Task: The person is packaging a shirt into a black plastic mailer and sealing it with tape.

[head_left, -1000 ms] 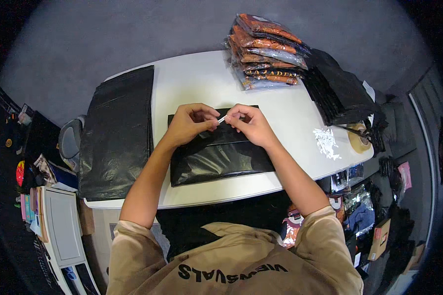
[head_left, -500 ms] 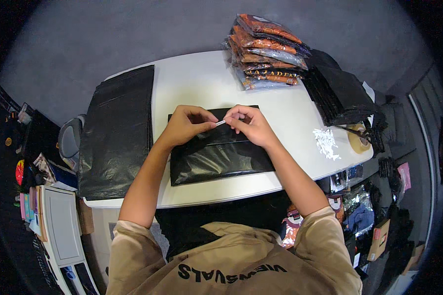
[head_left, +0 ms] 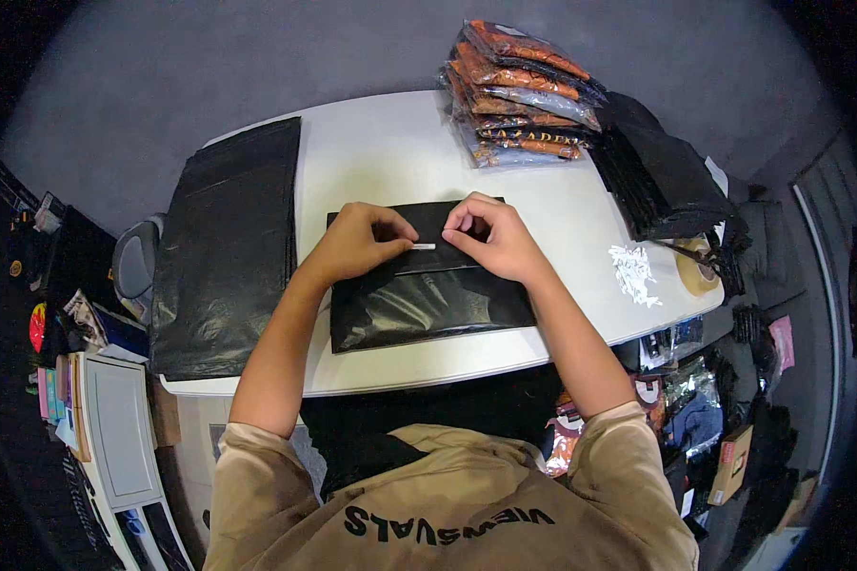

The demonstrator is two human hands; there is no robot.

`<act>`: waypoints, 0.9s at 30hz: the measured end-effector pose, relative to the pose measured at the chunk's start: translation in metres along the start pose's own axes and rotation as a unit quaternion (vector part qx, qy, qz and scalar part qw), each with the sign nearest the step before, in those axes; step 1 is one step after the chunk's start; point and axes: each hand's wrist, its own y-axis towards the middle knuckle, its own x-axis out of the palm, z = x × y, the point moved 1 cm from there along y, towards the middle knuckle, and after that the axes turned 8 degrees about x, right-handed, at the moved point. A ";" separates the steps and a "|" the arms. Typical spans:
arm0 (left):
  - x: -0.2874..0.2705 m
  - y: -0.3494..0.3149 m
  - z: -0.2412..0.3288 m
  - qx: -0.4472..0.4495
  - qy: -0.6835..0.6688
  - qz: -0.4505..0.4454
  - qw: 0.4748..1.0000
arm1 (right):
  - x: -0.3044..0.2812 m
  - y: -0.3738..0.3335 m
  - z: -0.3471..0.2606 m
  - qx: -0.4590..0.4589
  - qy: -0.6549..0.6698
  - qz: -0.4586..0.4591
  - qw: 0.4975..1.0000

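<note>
A black plastic mailer bag (head_left: pixel 428 300) lies flat on the white table (head_left: pixel 390 157) in front of me. My left hand (head_left: pixel 357 243) and my right hand (head_left: pixel 490 238) rest on the bag's far flap, fingertips close together. Between them they pinch a thin white strip (head_left: pixel 425 246) that runs along the flap's edge. Both hands press the flap down against the bag.
A pile of black bags (head_left: pixel 224 243) covers the table's left side. Clear-wrapped orange and black garments (head_left: pixel 524 95) are stacked at the back right, next to a stack of black bags (head_left: pixel 662 176). Crumpled white strips (head_left: pixel 635 273) and a tape roll (head_left: pixel 697 269) lie at the right edge.
Both hands have stayed on the flap; the fingertips have drawn slightly closer around the white strip. The bag has not shifted.
</note>
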 end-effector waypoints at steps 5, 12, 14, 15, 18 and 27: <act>0.004 -0.004 0.007 0.023 0.004 -0.019 1.000 | -0.002 -0.001 0.002 -0.042 -0.040 -0.015 0.998; 0.003 -0.005 0.011 0.035 0.047 -0.032 0.998 | 0.002 -0.004 -0.005 -0.065 -0.088 -0.056 0.992; 0.001 -0.008 0.015 0.019 0.051 -0.037 0.998 | 0.003 -0.004 -0.006 -0.057 -0.087 -0.068 0.992; 0.001 -0.009 0.017 0.003 0.057 -0.040 0.998 | 0.003 -0.004 -0.006 -0.051 -0.086 -0.079 0.992; 0.003 -0.011 0.015 -0.004 0.051 -0.044 0.998 | 0.004 -0.006 -0.008 -0.057 -0.096 -0.086 0.990; 0.009 -0.012 0.014 0.035 0.051 -0.043 0.997 | 0.006 -0.007 -0.007 -0.070 -0.113 -0.087 0.987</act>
